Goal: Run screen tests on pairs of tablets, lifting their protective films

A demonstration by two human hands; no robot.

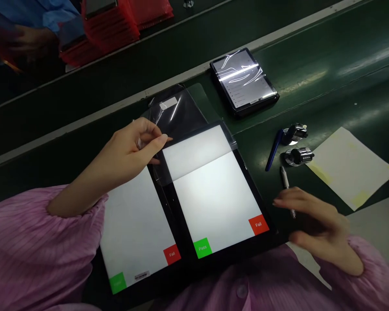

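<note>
A tablet (210,203) with a lit white screen and green "Pass" and red "Fail" boxes lies before me. Clear protective film (197,151) covers its upper end and sticks out past both sides. At the upper left corner, my left hand (136,144) is closed in a pinch on the film's edge. My right hand (314,224), slightly blurred, hovers to the right of the tablet with its fingers apart and holds nothing. It is nearest to a white pen (284,178). A second lit tablet (136,229) lies at the left, partly under my left forearm.
Behind lies a dark film-wrapped tablet (178,112); farther right is a stack of tablets (241,80). A blue pen (274,149), two metal suction cups (298,156) and a paper sheet (353,168) lie right. Across the line, a person's hand (32,41) is near red-wrapped stacks (106,30).
</note>
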